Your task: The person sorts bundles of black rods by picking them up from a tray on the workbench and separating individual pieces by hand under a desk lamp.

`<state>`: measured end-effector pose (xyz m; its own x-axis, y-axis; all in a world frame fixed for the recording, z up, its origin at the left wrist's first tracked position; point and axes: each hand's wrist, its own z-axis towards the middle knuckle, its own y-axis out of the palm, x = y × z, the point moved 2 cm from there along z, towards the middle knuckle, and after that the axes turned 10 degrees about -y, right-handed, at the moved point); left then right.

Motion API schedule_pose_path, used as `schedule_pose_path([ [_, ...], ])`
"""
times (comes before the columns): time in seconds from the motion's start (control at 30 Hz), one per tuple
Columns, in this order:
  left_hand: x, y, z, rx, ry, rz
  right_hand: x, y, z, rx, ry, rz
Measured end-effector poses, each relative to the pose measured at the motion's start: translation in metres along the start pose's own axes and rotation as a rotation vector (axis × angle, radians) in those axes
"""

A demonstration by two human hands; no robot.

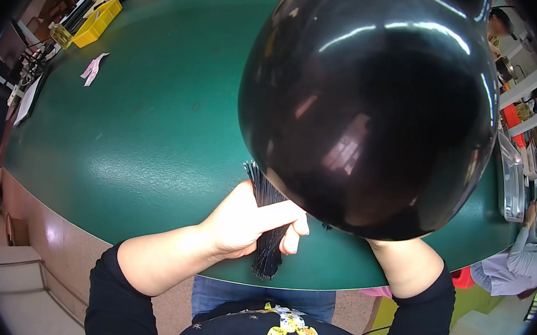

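My left hand is closed round a bundle of thin black wires. The wires stand out above the thumb in a loose fan and hang below the fingers in a dense bunch. A large glossy black dome, perhaps a lamp shade, fills the upper right and covers whatever lies beneath it. Behind its lower edge goes my right forearm; the right hand itself is hidden, so its fingers cannot be made out. Small dark tips peek out at the dome's lower rim, too little to name.
The green table has a curved-looking front edge close to me. A yellow bin and a pale pink scrap lie at the far left. At the right edge are a clear tray and another person in a light sleeve.
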<state>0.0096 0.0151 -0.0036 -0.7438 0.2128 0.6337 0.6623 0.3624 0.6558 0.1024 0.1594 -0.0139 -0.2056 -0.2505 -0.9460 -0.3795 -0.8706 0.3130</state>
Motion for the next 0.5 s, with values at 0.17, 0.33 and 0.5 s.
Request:
schedule_pose_path([
  [0.17, 0.002, 0.013, 0.005, -0.12, -0.078, 0.007, -0.016, 0.005, 0.005, 0.051, -0.016, -0.056],
  [0.33, 0.002, 0.002, 0.0, 0.001, -0.015, 0.07, 0.0, 0.002, -0.012, 0.015, 0.004, -0.028],
  [0.5, 0.002, 0.001, 0.0, 0.032, -0.018, 0.107, -0.005, -0.005, -0.028, 0.034, 0.002, -0.053],
])
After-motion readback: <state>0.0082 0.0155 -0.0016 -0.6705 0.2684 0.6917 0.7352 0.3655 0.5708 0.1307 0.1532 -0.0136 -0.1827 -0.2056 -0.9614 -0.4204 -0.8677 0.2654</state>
